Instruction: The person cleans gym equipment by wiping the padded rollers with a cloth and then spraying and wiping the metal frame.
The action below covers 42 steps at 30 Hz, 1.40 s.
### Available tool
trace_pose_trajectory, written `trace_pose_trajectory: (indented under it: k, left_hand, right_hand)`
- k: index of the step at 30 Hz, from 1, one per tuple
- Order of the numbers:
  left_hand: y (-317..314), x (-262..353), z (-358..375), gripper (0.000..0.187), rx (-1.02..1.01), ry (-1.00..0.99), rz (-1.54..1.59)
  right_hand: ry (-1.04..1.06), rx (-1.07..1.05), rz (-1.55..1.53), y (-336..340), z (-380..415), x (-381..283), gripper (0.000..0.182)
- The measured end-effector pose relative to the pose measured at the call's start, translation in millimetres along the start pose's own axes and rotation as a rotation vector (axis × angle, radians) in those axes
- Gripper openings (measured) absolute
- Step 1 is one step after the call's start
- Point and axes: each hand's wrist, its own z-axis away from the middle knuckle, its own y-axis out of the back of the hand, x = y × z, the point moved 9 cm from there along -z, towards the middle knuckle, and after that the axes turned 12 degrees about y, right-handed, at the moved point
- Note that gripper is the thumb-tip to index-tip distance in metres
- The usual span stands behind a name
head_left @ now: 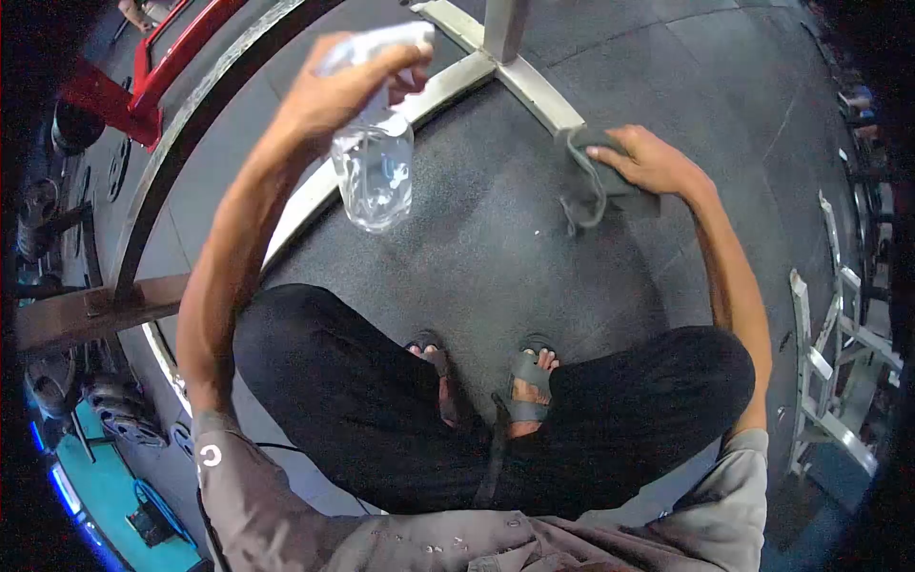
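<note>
My left hand (367, 76) is wrapped round the white trigger head of a clear spray bottle (375, 176), which hangs upright over the floor with some clear liquid showing in it. On the other side, my right hand (653, 162) grips a dark grey cloth (596, 181), its loose folds drooping below the fingers. The cloth overlaps the end of a white metal base bar (538, 93) in this view. That bar joins an upright post (503, 29) and a longer white bar running down to the left behind the bottle.
Dark rubber flooring (477, 229) lies between my sandalled feet and the bars. A curved metal frame (181, 124) and a red frame (143, 105) stand at left, near weight plates (124, 410). To the right is a silver rack (829, 372).
</note>
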Motion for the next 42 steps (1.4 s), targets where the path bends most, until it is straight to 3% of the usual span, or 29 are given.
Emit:
trace_pose_trajectory:
  k: [2, 4, 5, 7, 8, 11, 14, 16, 18, 21, 24, 27, 28, 32, 38, 41, 42]
  left_hand:
    - [-16, -27, -19, 0.037, -0.029, 0.103, -0.029]
    - [-30, -48, -36, 0.038, -0.021, 0.180, -0.045]
    - [-37, -61, -46, 0.040, 0.007, 0.219, -0.038]
    - [-54, -68, -61, 0.043, -0.042, 0.181, -0.227]
    - [-64, -74, -71, 0.047, -0.017, 0.119, -0.160]
    - [-81, -92, -100, 0.055, 0.052, 0.066, -0.187]
    - [-90, -92, -121, 0.062, 0.132, 0.032, -0.313]
    - [-98, -92, -133, 0.065, 0.156, 0.050, -0.350]
    - [-104, -95, -141, 0.067, 0.225, 0.157, -0.257]
    - [-113, -101, -152, 0.069, 0.317, 0.208, -0.171]
    - [-115, -160, -201, 0.065, 0.428, 0.321, -0.168]
    - [-122, -157, -186, 0.086, 0.270, 0.440, -0.066]
    - [-121, -169, -192, 0.087, 0.365, 0.413, -0.073]
    - [-136, -157, -180, 0.087, 0.246, 0.365, -0.002]
    - [-158, -171, -209, 0.089, 0.273, 0.389, -0.436]
    - [-190, -128, -166, 0.078, -0.030, 0.363, -0.281]
    - [-216, -140, -177, 0.063, -0.199, 0.421, -0.331]
  right_hand:
    - [0.051, 0.013, 0.058, 12, 23, -9, 0.044]
    - [0.070, 0.192, 0.304, 55, 64, -50, 0.041]
    - [0.025, 0.177, 0.344, 72, 82, -75, 0.037]
    - [-0.096, 0.087, 0.420, 100, 119, -146, 0.030]
    - [-0.120, 0.077, 0.501, 101, 139, -176, 0.030]
    - [0.002, 0.040, 0.469, 60, 159, -232, 0.017]
    - [0.323, 0.096, 0.470, -27, 149, -261, 0.016]
    - [0.346, -0.073, 0.271, -70, 136, -246, 0.021]
    - [0.270, -0.130, 0.468, -79, 128, -227, 0.021]
    - [0.135, -0.256, 0.459, -84, 115, -213, 0.018]
    - [0.171, -0.260, 0.331, -85, 108, -217, 0.016]
    - [0.131, -0.327, 0.239, -87, 100, -215, 0.015]
    - [0.143, -0.342, 0.226, -87, 98, -214, 0.015]
    - [0.204, -0.245, 0.198, -81, 94, -214, 0.017]
    - [0.140, -0.320, 0.174, -88, 78, -212, 0.016]
    - [0.183, -0.225, 0.208, -85, 74, -211, 0.015]
    - [0.176, -0.235, 0.222, -85, 72, -210, 0.016]
